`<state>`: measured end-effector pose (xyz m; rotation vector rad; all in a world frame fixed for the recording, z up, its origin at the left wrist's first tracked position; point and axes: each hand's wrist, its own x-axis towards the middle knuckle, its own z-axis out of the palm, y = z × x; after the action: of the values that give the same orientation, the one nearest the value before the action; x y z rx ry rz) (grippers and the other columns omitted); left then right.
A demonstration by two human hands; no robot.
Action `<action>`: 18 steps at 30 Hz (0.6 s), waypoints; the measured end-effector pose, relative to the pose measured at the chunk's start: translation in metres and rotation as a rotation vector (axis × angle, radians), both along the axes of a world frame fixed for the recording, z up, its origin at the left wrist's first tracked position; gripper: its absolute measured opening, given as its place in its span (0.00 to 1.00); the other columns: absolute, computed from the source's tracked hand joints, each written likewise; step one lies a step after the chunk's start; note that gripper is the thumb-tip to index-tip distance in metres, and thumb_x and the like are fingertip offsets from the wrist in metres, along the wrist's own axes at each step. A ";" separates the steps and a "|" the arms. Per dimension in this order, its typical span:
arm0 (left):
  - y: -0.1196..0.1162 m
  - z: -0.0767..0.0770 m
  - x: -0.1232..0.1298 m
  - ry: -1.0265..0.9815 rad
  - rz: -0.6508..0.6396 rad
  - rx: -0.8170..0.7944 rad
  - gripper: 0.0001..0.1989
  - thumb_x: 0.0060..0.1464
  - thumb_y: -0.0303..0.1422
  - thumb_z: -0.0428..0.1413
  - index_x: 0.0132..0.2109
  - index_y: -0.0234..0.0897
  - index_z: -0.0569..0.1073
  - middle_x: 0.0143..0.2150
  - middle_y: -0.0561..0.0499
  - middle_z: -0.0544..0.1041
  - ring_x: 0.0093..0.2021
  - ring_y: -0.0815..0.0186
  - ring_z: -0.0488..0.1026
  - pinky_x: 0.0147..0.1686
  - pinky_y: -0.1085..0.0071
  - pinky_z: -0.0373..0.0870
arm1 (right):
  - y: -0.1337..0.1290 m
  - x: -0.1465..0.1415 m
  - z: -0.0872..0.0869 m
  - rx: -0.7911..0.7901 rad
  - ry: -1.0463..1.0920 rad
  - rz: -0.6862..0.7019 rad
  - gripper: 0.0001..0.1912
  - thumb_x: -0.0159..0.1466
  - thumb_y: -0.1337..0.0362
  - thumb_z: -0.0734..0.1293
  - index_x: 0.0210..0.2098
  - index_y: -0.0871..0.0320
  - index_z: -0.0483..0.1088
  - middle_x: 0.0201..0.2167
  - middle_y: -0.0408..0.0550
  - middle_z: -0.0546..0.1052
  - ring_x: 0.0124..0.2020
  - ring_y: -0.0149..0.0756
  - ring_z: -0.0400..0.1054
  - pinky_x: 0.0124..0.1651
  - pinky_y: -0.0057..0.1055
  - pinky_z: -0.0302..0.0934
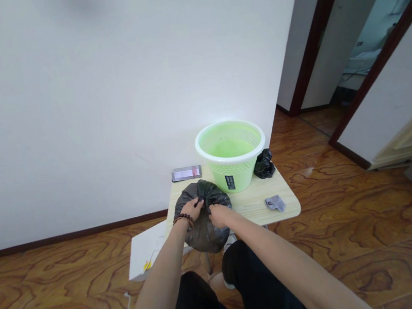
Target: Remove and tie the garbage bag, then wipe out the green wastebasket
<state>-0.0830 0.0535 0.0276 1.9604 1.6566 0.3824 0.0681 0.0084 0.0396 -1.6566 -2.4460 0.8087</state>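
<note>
A full, rounded black garbage bag (206, 233) rests at the front left of a small pale table (250, 208), bulging past its edge. My left hand (192, 209), with beaded bracelets on its wrist, pinches the gathered neck of the bag. On the right side of the same neck, my right hand (219, 215) is closed on the plastic; its fingertips are partly hidden. Just behind the bag stands a light green plastic basket (235, 173) with a white rim, and nothing shows inside it.
Right of the basket lies a crumpled black plastic bag (264, 164). A small grey cloth (275, 203) is near the table's right edge. A phone-like flat object (186, 173), blurred, lies by the wall. A white box (146, 250) sits below left, and a white cable (128, 306) on the wooden floor.
</note>
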 end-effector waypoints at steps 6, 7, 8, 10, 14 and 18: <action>-0.003 -0.003 -0.005 -0.049 0.013 0.002 0.17 0.54 0.43 0.45 0.32 0.37 0.72 0.39 0.41 0.78 0.40 0.57 0.73 0.44 0.65 0.65 | 0.000 -0.002 0.002 -0.019 -0.039 0.010 0.20 0.62 0.64 0.62 0.51 0.70 0.66 0.48 0.67 0.73 0.49 0.50 0.69 0.48 0.37 0.62; -0.003 -0.003 -0.006 -0.063 0.012 0.000 0.17 0.54 0.43 0.45 0.31 0.37 0.72 0.37 0.42 0.78 0.39 0.58 0.73 0.43 0.66 0.65 | 0.000 -0.003 0.003 -0.023 -0.042 0.006 0.20 0.62 0.63 0.62 0.51 0.70 0.66 0.48 0.67 0.73 0.49 0.50 0.69 0.48 0.37 0.62; -0.003 -0.002 -0.007 -0.077 0.011 -0.001 0.18 0.54 0.44 0.44 0.31 0.37 0.72 0.36 0.43 0.78 0.38 0.58 0.73 0.42 0.66 0.66 | 0.001 -0.003 0.003 -0.027 -0.044 0.000 0.20 0.62 0.63 0.61 0.51 0.70 0.66 0.48 0.67 0.73 0.49 0.50 0.69 0.48 0.37 0.62; -0.004 -0.001 -0.009 -0.105 0.011 -0.003 0.18 0.54 0.45 0.44 0.30 0.38 0.71 0.35 0.44 0.78 0.37 0.59 0.73 0.42 0.67 0.66 | 0.001 -0.004 0.005 -0.033 -0.045 -0.012 0.21 0.62 0.62 0.61 0.50 0.71 0.66 0.48 0.67 0.73 0.49 0.50 0.69 0.47 0.37 0.63; -0.004 0.000 -0.011 -0.156 0.024 -0.010 0.18 0.53 0.45 0.44 0.29 0.38 0.71 0.33 0.45 0.78 0.36 0.60 0.73 0.41 0.67 0.66 | 0.002 -0.004 0.005 -0.038 -0.044 -0.032 0.21 0.63 0.61 0.61 0.50 0.71 0.66 0.48 0.67 0.73 0.49 0.50 0.69 0.47 0.37 0.63; -0.003 -0.001 -0.011 -0.205 0.025 -0.036 0.19 0.52 0.47 0.46 0.28 0.38 0.72 0.32 0.46 0.78 0.35 0.60 0.73 0.39 0.67 0.66 | 0.002 -0.004 0.003 -0.034 -0.039 -0.062 0.21 0.63 0.59 0.61 0.49 0.69 0.67 0.48 0.66 0.73 0.49 0.48 0.69 0.47 0.36 0.62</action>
<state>-0.0943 0.0508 0.0266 1.8097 1.5479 0.5402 0.0637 0.0108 0.0422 -1.7664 -2.4062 0.8224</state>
